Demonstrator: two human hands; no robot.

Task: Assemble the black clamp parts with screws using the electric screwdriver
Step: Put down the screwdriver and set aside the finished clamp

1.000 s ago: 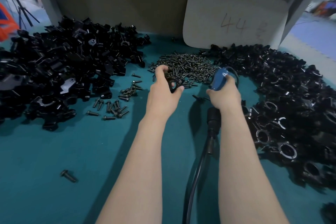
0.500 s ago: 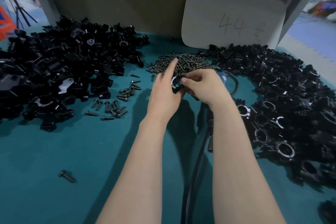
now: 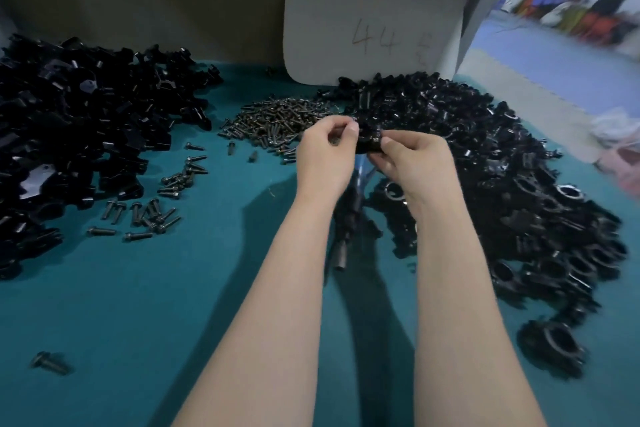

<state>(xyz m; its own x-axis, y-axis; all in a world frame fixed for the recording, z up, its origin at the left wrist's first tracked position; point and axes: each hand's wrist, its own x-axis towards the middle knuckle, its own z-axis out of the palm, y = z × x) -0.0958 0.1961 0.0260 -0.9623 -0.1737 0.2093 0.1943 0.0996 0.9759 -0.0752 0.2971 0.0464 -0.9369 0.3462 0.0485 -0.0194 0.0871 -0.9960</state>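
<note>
Screwdriver (image 3: 361, 168) newly dropped on desk (image 3: 173, 288); our left hand (image 3: 323, 154) and right hand (image 3: 417, 158) pinch one clamp part (image 3: 369, 142); heaps (image 3: 502, 184) await.

Teal table (image 3: 145, 305) under clamp parts (image 3: 519, 184), screws (image 3: 277, 121).

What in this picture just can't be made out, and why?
Head view:
- Clamp part: gripped by left hand and right hand, whose fingers cover most of it; any screw unseen.
- Electric screwdriver: largely hidden beneath the wrists.
- White card: marks after "44" blurred.
- Left parts pile: cut off by the left edge.
</note>
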